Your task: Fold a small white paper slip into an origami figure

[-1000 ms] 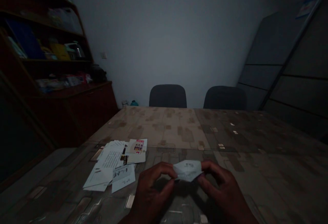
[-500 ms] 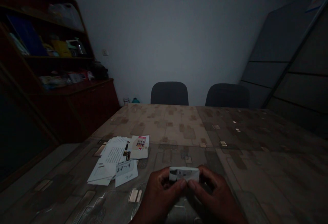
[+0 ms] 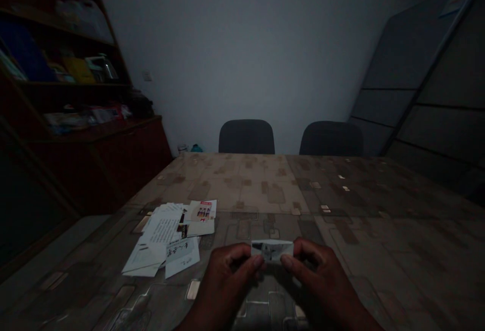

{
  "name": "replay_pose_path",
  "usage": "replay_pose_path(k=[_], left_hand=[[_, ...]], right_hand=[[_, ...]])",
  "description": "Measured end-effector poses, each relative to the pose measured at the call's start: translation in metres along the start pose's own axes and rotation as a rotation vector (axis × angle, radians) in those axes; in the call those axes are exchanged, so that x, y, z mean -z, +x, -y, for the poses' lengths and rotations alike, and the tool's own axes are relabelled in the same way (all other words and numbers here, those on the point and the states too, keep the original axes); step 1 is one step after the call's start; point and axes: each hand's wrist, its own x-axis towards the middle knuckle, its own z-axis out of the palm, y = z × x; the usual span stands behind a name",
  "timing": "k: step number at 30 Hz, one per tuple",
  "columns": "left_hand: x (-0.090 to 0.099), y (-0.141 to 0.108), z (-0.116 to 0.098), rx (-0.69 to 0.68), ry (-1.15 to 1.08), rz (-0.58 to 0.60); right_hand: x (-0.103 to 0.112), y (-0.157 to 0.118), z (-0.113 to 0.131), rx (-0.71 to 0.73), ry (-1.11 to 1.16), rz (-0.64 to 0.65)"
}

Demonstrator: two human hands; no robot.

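Note:
A small folded piece of paper [image 3: 272, 251], pale with a dark printed patch on its left part, is held up above the table by both hands. My left hand [image 3: 235, 275] pinches its left end between thumb and fingers. At the right end, my right hand [image 3: 316, 273] grips it the same way. The thumbs rest on the near face, apart from each other. To the left of my hands lies a loose pile of printed papers and cards [image 3: 162, 227], some with dark handwriting, one with a red heading and small coloured pictures.
The table [image 3: 242, 179] wears a patterned brown cover. Two dark chairs [image 3: 246, 137] stand at its far side, before a pale wall. A dark wooden cabinet [image 3: 129, 149] with filled shelves is on the left. Grey panels [image 3: 394, 63] stand on the right.
My thumbs have moved apart along the folded paper, towards its ends, and both hands have come up slightly. The view has shifted a little to the right. The pile lies as before.

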Motion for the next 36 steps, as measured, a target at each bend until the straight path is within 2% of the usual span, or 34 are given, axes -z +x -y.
replay_pose_path(k=[8,11,15,20,27,32,36], left_hand=[[-0.004,0.001,0.009,0.083,-0.117,0.047],[-0.005,0.001,0.011,0.11,-0.141,0.055],[-0.007,0.003,0.011,0.114,-0.13,0.041],[-0.007,0.003,0.015,0.1,-0.112,0.068],[-0.007,0.003,0.021,0.155,-0.15,0.017],[-0.007,0.003,0.025,0.166,-0.217,0.026],[-0.007,0.003,0.02,0.138,-0.18,0.051]], right_hand=[[0.002,-0.001,-0.008,0.076,-0.032,0.083],[0.002,-0.001,-0.008,0.04,0.011,0.117],[-0.001,-0.002,-0.007,-0.048,0.032,0.095],[-0.006,-0.003,-0.008,-0.085,0.069,0.061],[-0.005,-0.003,-0.012,-0.078,0.075,0.067],[-0.004,-0.003,-0.014,-0.08,0.055,0.074],[-0.004,-0.003,-0.013,-0.093,0.074,0.067]])
